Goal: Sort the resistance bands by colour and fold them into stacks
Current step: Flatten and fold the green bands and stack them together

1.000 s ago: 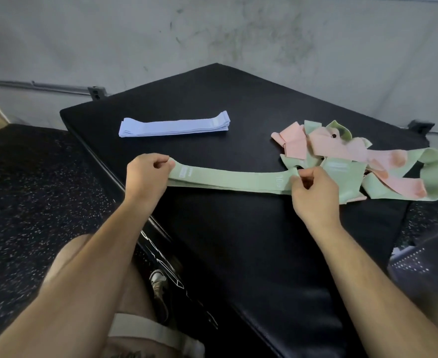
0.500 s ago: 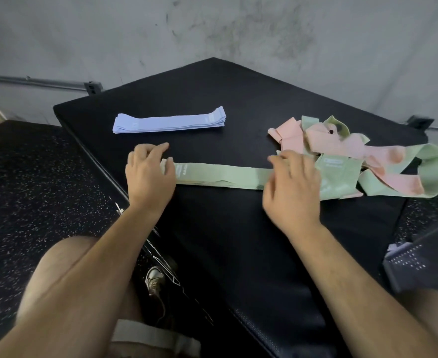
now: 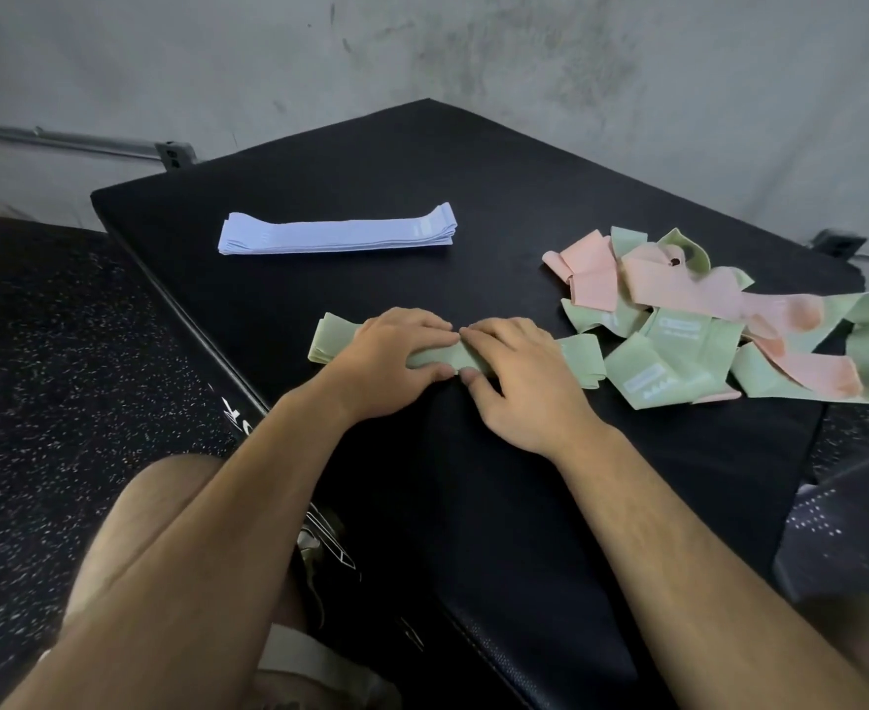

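A green resistance band (image 3: 331, 338) lies flat across the middle of the black padded mat (image 3: 478, 187). My left hand (image 3: 396, 353) and my right hand (image 3: 522, 374) rest side by side on it, fingers laid over the band and fingertips nearly meeting, thumbs at its near edge. The band's left end sticks out past my left hand. A neat stack of light blue bands (image 3: 337, 236) lies further back on the left. To the right is a tangled pile of green bands (image 3: 678, 351) and pink bands (image 3: 596, 274).
The mat is raised above speckled black rubber flooring (image 3: 53, 402) on the left. A grey concrete wall (image 3: 473, 53) stands behind, with a metal conduit (image 3: 63, 140) along it. My knee and shoe show below the mat's near edge.
My hands let go of the stretched green band's ends, laid it on the mat and slid together toward its middle. The view has shifted slightly.
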